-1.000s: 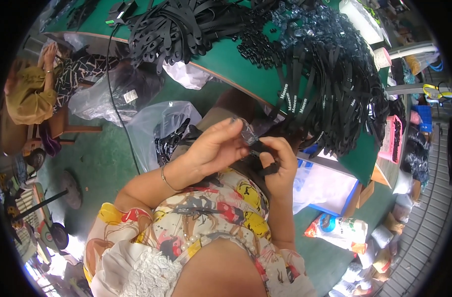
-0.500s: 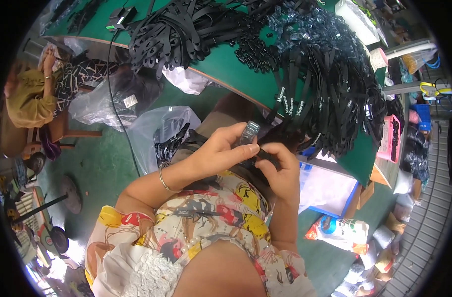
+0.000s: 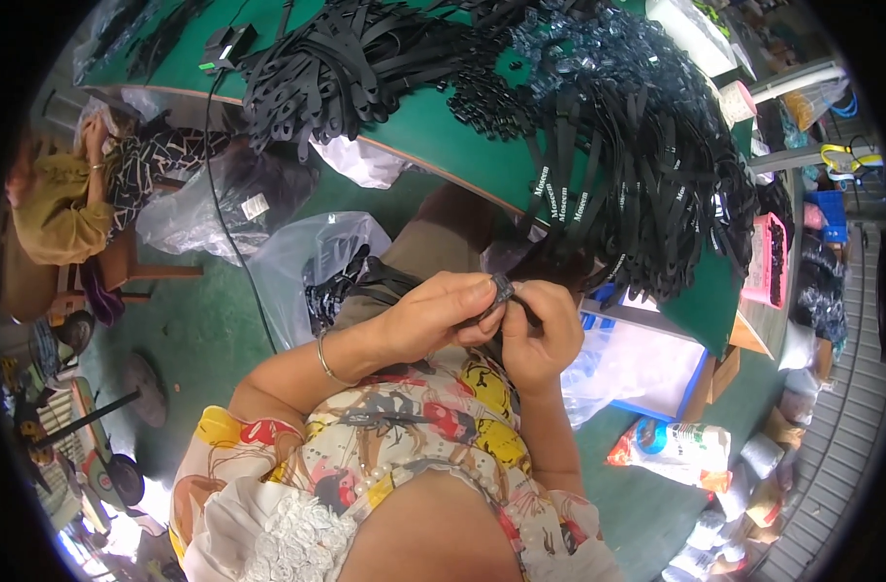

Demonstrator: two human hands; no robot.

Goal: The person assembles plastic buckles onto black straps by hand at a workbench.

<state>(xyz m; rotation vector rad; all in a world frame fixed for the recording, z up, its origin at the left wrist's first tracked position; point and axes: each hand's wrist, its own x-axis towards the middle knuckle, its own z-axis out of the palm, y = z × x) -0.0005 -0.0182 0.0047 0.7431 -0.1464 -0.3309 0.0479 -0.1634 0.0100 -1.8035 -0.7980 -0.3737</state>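
My left hand pinches a small dark translucent plastic buckle between thumb and fingers, in front of my lap. My right hand is closed beside it, gripping a black strap that meets the buckle. Whether the strap's end passes through the buckle is hidden by my fingers. On the green table ahead lie a pile of black straps to the left and a larger heap of straps hanging over the edge to the right. Several translucent buckles and small black pieces sit between them.
Clear plastic bags with black straps stand on the floor to my left. A person in an olive top sits farther left. To the right are a blue-edged tray, a pink basket and a printed bag. A black cable hangs from the table.
The buckle has tilted and come lower in my left hand, with its fingers now closed around it. My right hand has moved slightly left and up against it.
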